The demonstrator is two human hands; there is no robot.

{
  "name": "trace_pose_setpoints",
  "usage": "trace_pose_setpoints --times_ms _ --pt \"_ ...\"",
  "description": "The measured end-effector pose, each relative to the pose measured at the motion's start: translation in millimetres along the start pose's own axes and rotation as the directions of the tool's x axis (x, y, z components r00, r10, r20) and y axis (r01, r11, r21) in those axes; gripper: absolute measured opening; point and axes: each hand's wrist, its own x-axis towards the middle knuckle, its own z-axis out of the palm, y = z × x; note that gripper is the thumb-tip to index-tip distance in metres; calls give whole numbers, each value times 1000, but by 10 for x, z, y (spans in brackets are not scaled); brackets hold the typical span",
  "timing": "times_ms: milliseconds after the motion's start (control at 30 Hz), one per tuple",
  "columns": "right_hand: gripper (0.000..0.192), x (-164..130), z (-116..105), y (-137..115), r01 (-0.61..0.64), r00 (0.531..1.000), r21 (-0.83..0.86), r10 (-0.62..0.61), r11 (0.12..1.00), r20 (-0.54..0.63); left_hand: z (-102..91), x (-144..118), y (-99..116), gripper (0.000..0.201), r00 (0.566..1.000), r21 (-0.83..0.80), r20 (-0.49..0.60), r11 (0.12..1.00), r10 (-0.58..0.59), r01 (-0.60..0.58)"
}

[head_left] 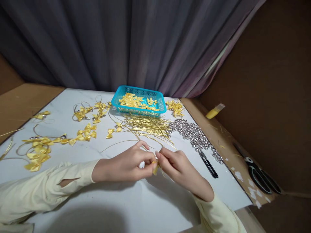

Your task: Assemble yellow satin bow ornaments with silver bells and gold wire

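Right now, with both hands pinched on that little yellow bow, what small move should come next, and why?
Probably keep the left hand pinching the yellow bow steady while the right hand feeds a gold wire through it. Both hands meet on the bow above the white table, the pile of gold wires lies just beyond them, and finished bows on wire loops lie to the left.

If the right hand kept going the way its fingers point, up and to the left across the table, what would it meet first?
The right hand would meet the left hand almost at once: their fingertips already come together around the small yellow ribbon piece pinched between them. Depth looks equal, though one view cannot confirm it.
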Motion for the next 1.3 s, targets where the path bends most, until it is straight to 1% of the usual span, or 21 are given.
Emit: trace_pose_setpoints --times_ms 67,133,233,333,467,600,700,800,933,1033,1100,1200,1267,1300 --pt "30 5 22 2 -13 999 18 14 1000 -35 -1 0 4 20 1000 0 -2 1000 -13 13" --pt "31 4 30 2 -8 994 24 11 1000 -107 5 -4 6 19 999 -1 10 999 -32 32" --pt "32 -6 -7 -4 5 968 18 0 1000 -251 30 -10 2 18 999 -15 34 999 -32 33" --pt "34 -27 -79 -18 4 948 -5 -5 1000 -320 49 -7 -1 19 999 -12 24 999 -31 31" --pt "33 -56 -131 -61 32 938 -99 -64 995 -340 36 10 14 20 996 -32 15 995 -93 93" --pt "30 -72 -116 -116 133 928 -240 -206 962 -309 25 21 29 20 986 -42 48 986 -158 160" --pt "31 -75 -102 -142 214 904 -339 -318 916 -287 31 31 19 19 980 -40 86 982 -178 182" --pt "32 -73 -113 -166 237 881 -389 -366 890 -300 44 34 -1 19 982 -39 79 984 -173 176" --pt "33 -66 -173 -241 220 862 -376 -360 900 -358 79 18 -30 19 983 -65 83 983 -164 170" --pt "32 -62 -230 -312 156 852 -348 -304 924 -425 115 -4 -49 17 982 -85 78 981 -170 176" --pt "31 -65 -274 -332 135 832 -307 -276 942 -482 139 -15 -62 15 978 -87 92 977 -186 194" --pt "30 -80 -358 -308 172 791 -243 -281 955 -544 173 -24 -80 15 965 -74 128 968 -230 241" --pt "28 -92 -418 -279 162 769 -232 -271 959 -580 189 -23 -88 15 959 -71 143 964 -245 257" --pt "28 -95 -444 -268 141 771 -245 -262 959 -580 195 -22 -90 16 958 -71 151 964 -245 257"
